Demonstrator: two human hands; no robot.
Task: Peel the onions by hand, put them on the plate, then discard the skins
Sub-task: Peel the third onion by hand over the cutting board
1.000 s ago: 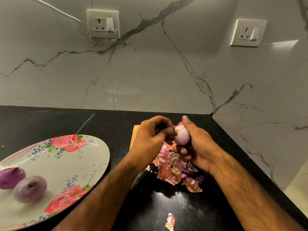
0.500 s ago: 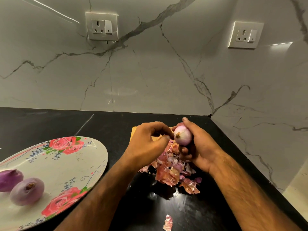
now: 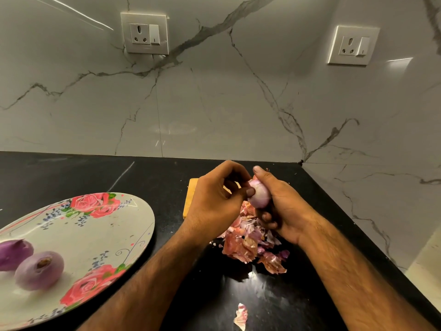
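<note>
My right hand point(image 3: 282, 206) cups a small pink-purple onion point(image 3: 259, 195) above the counter. My left hand point(image 3: 214, 199) pinches at the onion's left side with thumb and fingertips. Under both hands lies a pile of pink and orange onion skins point(image 3: 250, 244). At the left stands a white plate with red roses point(image 3: 100, 225); two peeled purple onions point(image 3: 39, 269) point(image 3: 14, 253) lie on its near left part.
A single skin scrap point(image 3: 241, 316) lies on the black counter near the front. A yellow-orange board point(image 3: 191, 199) pokes out behind my left hand. Marble walls with two sockets point(image 3: 144, 33) point(image 3: 353, 45) close the back and right; the counter's edge drops off at the right.
My left hand pulled away from the onion to the left, then came back to pinch its side. The right hand kept its hold on the onion.
</note>
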